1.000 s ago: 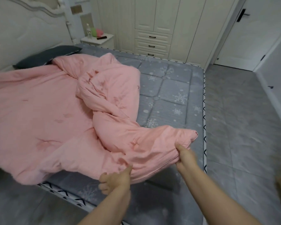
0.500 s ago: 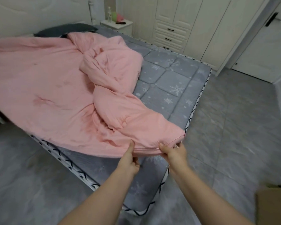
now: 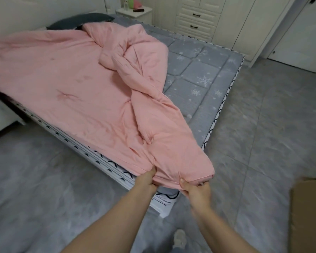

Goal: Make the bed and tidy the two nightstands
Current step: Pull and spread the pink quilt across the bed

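A pink quilt (image 3: 77,84) lies rumpled and twisted across the grey snowflake mattress (image 3: 195,73), its near corner drawn past the bed's foot corner. My left hand (image 3: 146,181) grips the quilt's edge just left of that corner. My right hand (image 3: 195,190) pinches the same edge close to the corner tip. A dark grey pillow (image 3: 80,21) rests at the head of the bed, partly under the quilt. The far nightstand (image 3: 135,14) is white and carries a bottle, a pink item and a dark small object.
A white wardrobe with drawers (image 3: 197,21) stands behind the bed, and a white door (image 3: 299,33) is at the right. A cardboard box (image 3: 308,212) sits on the grey tiled floor at the right edge. My shoe (image 3: 179,238) shows below.
Both hands have pulled the quilt corner toward the foot of the bed and past its corner, stretching the twisted fold longer. The view has shifted back and to the right.
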